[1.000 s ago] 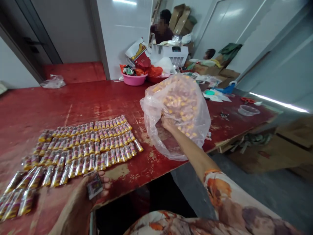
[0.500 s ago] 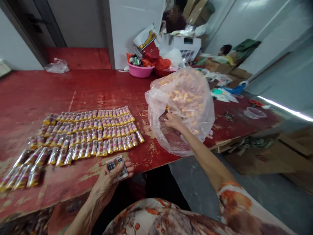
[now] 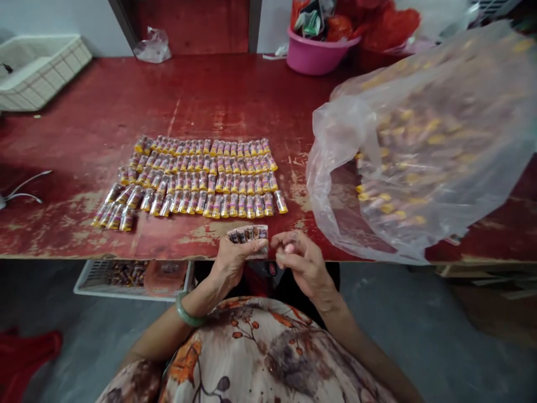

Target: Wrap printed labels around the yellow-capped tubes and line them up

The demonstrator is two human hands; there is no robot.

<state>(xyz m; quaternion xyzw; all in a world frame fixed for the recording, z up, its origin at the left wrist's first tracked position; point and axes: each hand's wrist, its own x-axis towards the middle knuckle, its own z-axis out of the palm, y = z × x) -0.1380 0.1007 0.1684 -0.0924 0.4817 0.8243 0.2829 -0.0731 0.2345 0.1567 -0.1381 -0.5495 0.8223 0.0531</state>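
My left hand (image 3: 232, 257) is closed on a small stack of printed cards (image 3: 246, 233), thumb across the top, at the table's front edge. Just to its right, my right hand (image 3: 305, 262) has curled fingers. A small pinkish spot shows between them, and I cannot make out whether it is a thing or a fingertip. Beyond both hands lie several rows of small clear tubes (image 3: 201, 182) with yellow ends and printed bands. To the right, a large translucent plastic bag (image 3: 342, 134) holds many pieces with yellow ends, its mouth facing the hands.
The red table (image 3: 235, 101) has worn patches. At the back stand a pink basin (image 3: 316, 59) of bags and a crumpled plastic bag (image 3: 154, 46). A white basket (image 3: 46, 78) sits back left, white cables (image 3: 27, 187) left. Below the front edge is a white crate (image 3: 90, 280).
My right hand has come out of the plastic bag and back beside my left hand. The left hand still holds the cards. The view has turned left and down.
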